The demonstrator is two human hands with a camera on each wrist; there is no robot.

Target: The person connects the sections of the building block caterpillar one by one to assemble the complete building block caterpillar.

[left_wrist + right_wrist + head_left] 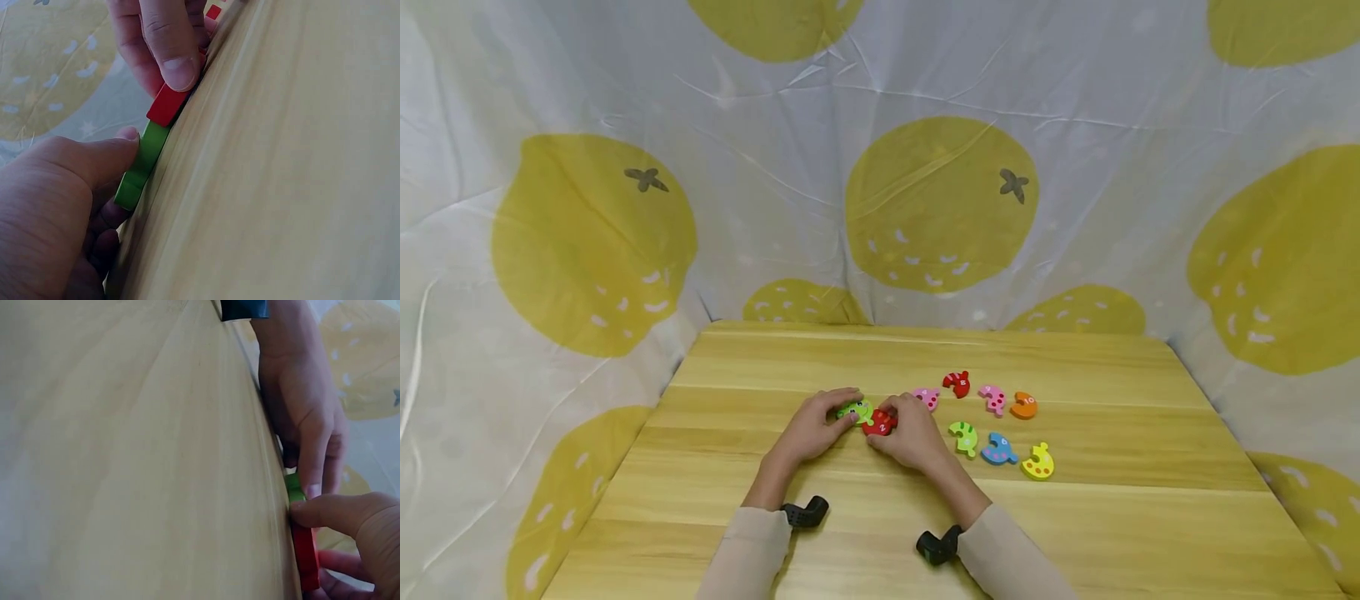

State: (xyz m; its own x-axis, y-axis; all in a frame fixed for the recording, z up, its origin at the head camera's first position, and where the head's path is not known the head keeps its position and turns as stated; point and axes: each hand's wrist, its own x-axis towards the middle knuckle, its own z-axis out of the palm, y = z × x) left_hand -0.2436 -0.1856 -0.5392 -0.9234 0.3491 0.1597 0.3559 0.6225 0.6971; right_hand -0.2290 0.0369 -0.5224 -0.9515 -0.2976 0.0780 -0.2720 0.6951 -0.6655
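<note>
My left hand [811, 429] holds a green puzzle piece [856, 410] with a painted face, its thumb on the near edge and its fingers around the far side. A red puzzle piece [880, 424] marked 2 lies against it on the right, pinched between the thumb and fingers of my right hand [916, 435]. In the left wrist view the green piece [147, 153] and the red piece [167, 105] touch end to end, low on the tabletop. Right behind my right hand is a pink spotted piece [928, 398], partly covered by it.
On the wooden table [760, 358], right of my hands, lie a red piece [957, 384], a pink piece [992, 400], an orange piece [1024, 406], a green striped piece [964, 439], a blue piece [999, 449] and a yellow piece [1038, 463]. A lemon-patterned curtain [775, 200] surrounds the table.
</note>
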